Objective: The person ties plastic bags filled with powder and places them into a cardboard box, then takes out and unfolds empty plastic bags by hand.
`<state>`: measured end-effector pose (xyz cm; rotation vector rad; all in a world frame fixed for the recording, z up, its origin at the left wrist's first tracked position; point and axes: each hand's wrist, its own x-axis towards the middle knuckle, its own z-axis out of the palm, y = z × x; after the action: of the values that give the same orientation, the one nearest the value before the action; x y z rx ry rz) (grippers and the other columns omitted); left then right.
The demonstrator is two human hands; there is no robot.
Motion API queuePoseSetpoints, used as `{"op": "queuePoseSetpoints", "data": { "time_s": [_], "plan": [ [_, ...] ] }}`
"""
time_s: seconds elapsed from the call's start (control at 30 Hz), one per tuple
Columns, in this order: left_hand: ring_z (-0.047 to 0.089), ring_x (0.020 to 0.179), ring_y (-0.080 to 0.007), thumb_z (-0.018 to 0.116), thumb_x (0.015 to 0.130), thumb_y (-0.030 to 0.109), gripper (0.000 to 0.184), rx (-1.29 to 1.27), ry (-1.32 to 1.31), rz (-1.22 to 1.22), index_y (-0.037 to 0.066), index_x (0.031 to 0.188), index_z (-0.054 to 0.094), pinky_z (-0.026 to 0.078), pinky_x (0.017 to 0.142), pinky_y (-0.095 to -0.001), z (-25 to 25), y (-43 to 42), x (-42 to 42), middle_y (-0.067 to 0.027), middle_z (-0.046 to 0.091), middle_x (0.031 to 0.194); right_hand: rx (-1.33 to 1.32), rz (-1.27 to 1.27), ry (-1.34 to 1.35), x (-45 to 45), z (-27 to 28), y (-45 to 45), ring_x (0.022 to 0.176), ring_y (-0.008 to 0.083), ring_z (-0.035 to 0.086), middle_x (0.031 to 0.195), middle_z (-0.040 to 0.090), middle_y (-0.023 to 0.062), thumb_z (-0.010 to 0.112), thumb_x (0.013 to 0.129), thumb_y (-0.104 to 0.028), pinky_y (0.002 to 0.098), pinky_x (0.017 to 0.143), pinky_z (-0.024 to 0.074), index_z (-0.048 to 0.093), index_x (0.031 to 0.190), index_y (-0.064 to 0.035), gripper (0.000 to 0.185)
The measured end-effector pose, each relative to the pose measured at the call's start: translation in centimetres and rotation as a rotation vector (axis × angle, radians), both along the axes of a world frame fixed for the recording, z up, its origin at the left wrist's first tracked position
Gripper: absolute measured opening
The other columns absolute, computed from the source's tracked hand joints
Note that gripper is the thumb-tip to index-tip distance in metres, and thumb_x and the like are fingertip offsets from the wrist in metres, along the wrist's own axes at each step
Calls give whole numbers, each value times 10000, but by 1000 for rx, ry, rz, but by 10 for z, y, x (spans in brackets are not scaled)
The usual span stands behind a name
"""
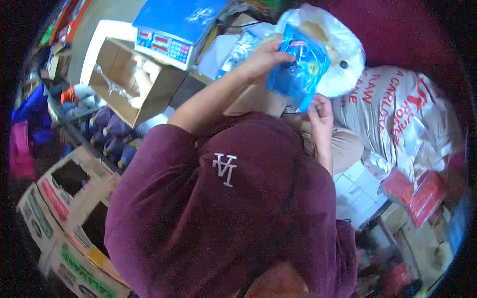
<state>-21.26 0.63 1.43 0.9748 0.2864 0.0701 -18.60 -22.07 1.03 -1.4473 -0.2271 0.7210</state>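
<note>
A shiny blue plastic pouch [290, 79] with a small yellow mark is held up in front of my body. My left hand [266, 57] grips it by its upper left side, with the thumb lying across the front. At the pouch's lower right corner, the fingers of my right hand [320, 114] are pinched together on its edge. Just behind the pouch is an open white plastic bag [345, 44] with a tan patch and a dark round spot inside. What the pouch contains cannot be made out.
A blue weighing scale [174, 30] with a keypad stands ahead on the left, beside an open cardboard box [117, 79] of pale items. At right is a large white sack [392, 114] with red print. Purple-brown bottles [112, 126] and printed cartons [74, 218] fill the left side.
</note>
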Motion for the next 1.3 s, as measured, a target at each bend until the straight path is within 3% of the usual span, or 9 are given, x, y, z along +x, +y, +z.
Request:
{"op": "queuePoseSetpoints", "data": {
  "time_s": [0.1,0.33,0.53,0.87,1.03,1.1,1.13,1.23,1.3],
  "plan": [
    [546,936,-121,573,775,83,377,454,27,-86,44,1148,540,443,828,-278,6,54,-63,-34,588,1026,-107,45,-37,-1,0,3,828,116,565,948,603,68,553,857,-58,247,780,446,471,1143,-12,301],
    [593,782,-121,525,859,195,329,404,826,335,19,1136,540,487,717,-270,-31,98,-292,-53,617,920,-174,149,-74,13,-20,18,800,112,552,923,604,68,536,878,-84,242,770,438,528,1083,-10,218],
    [540,769,-88,498,895,368,354,387,766,584,63,1037,608,436,711,-232,-80,89,-380,-13,605,872,-194,292,-220,32,-49,35,793,113,556,906,599,58,537,884,-111,238,755,445,553,1037,9,194],
    [515,848,-123,635,807,144,495,1290,615,1207,0,1232,426,428,744,-243,84,165,-450,-66,555,1015,-94,-35,-28,94,-100,-23,761,171,582,911,606,106,555,879,-198,289,735,463,529,1081,-10,278],
    [585,929,-211,537,817,360,463,1519,1403,1150,61,1171,548,431,811,-303,194,129,-485,-122,620,1037,-80,-61,-14,95,-104,-32,749,164,585,889,613,101,573,871,-204,278,723,465,554,1064,-11,274],
    [581,927,-225,575,764,506,648,1540,1390,896,25,1195,523,430,812,-332,188,160,-600,-157,609,1044,-47,-77,-14,99,-108,-33,731,159,587,874,621,94,565,872,-164,263,686,466,565,1057,-36,225],
    [575,972,-261,567,737,578,730,1861,1853,596,11,1195,521,426,833,-359,178,183,-670,-174,598,1074,-32,-78,-2,103,-112,-35,728,154,585,873,622,94,565,873,-163,262,685,470,568,1050,-36,219],
    [603,876,-261,561,777,512,589,1512,1776,733,4,1072,595,454,816,-374,180,147,-683,-142,632,982,21,-120,61,109,-117,-40,719,153,585,863,621,94,560,877,-162,268,664,478,562,1035,-36,203],
    [605,771,-191,545,833,412,422,200,1064,1245,43,1027,609,480,743,-329,182,97,-630,-91,638,918,43,-132,124,114,-116,-44,714,157,583,857,619,96,548,882,-152,263,646,480,547,1044,-27,204]
  ]
}}
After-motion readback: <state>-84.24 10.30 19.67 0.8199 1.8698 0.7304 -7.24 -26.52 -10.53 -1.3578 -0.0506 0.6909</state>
